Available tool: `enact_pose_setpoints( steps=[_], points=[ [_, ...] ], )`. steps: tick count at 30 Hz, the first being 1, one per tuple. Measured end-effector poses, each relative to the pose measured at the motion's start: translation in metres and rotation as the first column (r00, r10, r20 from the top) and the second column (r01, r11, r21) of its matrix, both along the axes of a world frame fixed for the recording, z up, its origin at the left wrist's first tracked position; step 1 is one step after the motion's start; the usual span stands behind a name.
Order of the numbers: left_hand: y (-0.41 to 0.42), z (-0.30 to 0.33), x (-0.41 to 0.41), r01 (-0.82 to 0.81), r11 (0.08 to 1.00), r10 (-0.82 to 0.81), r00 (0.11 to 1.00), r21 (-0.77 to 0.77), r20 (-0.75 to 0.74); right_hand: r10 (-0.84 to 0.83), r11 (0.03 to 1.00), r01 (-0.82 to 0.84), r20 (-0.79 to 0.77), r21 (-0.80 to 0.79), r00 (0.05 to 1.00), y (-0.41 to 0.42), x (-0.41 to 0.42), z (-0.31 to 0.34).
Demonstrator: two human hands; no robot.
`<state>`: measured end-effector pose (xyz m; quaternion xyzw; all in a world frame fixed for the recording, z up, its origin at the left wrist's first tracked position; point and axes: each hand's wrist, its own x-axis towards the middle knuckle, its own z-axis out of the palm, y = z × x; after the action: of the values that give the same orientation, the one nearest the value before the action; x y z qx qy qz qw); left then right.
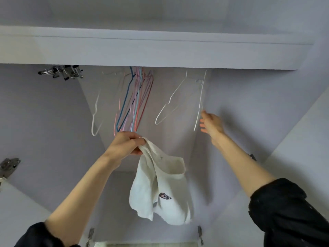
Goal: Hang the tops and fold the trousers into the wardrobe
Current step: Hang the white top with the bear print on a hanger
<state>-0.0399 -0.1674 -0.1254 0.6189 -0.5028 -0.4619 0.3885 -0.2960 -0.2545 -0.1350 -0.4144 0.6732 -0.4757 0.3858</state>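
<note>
White wire hanger (199, 104), the rightmost one under the wardrobe shelf (142, 52), is what the right hand (211, 124) reaches for: its fingers are spread apart and holding nothing, fingertips just touching the hanger's lower edge. The left hand (127, 144) has its grip clamped on the neckline of a small white top (160, 189) with a little embroidered patch, which hangs free in mid-air in front of the open wardrobe, below the bunch of coloured hangers (135, 100).

To do this step well, I would close the right grip on the hanger's shoulder or neck rather than its thin bottom wire, then lift it straight up off the rail so the hook does not snag the neighbouring white hanger (169, 104) just beside it. The rail itself is hidden behind the shelf front, so the unhooking will be by feel. Keeping the top's neck opening held wide should make threading the hanger in easier; the knit looks soft and likely to slip off narrow wire.
</note>
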Motion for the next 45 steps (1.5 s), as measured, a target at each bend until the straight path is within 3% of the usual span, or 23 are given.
enact_pose_setpoints(
  steps=[2,8,11,14,21,26,30,35,38,42,45],
  points=[
    [-0.006,0.001,-0.004,-0.003,1.0,0.004,1.0,-0.014,0.022,0.008,1.0,-0.008,0.023,-0.026,1.0,-0.021,0.007,0.01],
    [-0.011,-0.007,0.002,0.013,1.0,-0.013,0.997,-0.001,0.079,0.09,0.983,-0.157,0.508,0.091,0.857,-0.046,0.017,0.025],
    [-0.014,-0.009,0.005,0.02,1.0,-0.022,0.995,0.019,0.093,0.067,0.983,-0.152,0.583,0.099,0.81,-0.05,0.015,0.03],
    [-0.017,-0.009,0.007,0.027,0.999,-0.028,0.996,0.02,0.09,-0.001,0.998,-0.04,0.644,0.049,0.765,-0.05,0.013,0.032],
    [-0.018,-0.017,0.009,0.03,0.999,-0.029,0.998,-0.022,0.054,-0.139,0.984,0.174,0.456,-0.036,0.879,-0.027,-0.001,0.013],
    [-0.013,-0.031,0.001,0.087,0.996,-0.087,0.995,0.001,0.038,-0.269,0.961,0.277,0.184,-0.018,0.945,0.01,-0.011,-0.042],
    [-0.011,-0.039,-0.005,0.115,0.993,-0.116,0.993,0.024,0.039,-0.25,0.944,0.295,0.26,-0.149,0.933,0.052,-0.013,-0.085],
    [-0.013,-0.042,-0.012,0.087,0.994,-0.086,0.996,0.067,-0.011,-0.098,0.955,0.153,0.215,-0.256,0.972,0.071,-0.015,-0.086],
    [-0.01,-0.047,-0.016,0.057,0.988,-0.046,0.996,0.146,-0.075,-0.185,0.96,0.25,0.378,-0.129,0.907,0.072,-0.019,-0.089],
    [-0.005,-0.061,-0.015,0.07,0.956,-0.009,0.978,0.285,-0.209,-0.29,0.953,0.3,0.36,0.028,0.887,0.086,-0.023,-0.105],
    [-0.006,-0.07,-0.015,0.062,0.935,0.039,0.961,0.348,-0.275,-0.292,0.956,0.274,0.456,0.107,0.84,0.094,-0.029,-0.108]
  ],
)
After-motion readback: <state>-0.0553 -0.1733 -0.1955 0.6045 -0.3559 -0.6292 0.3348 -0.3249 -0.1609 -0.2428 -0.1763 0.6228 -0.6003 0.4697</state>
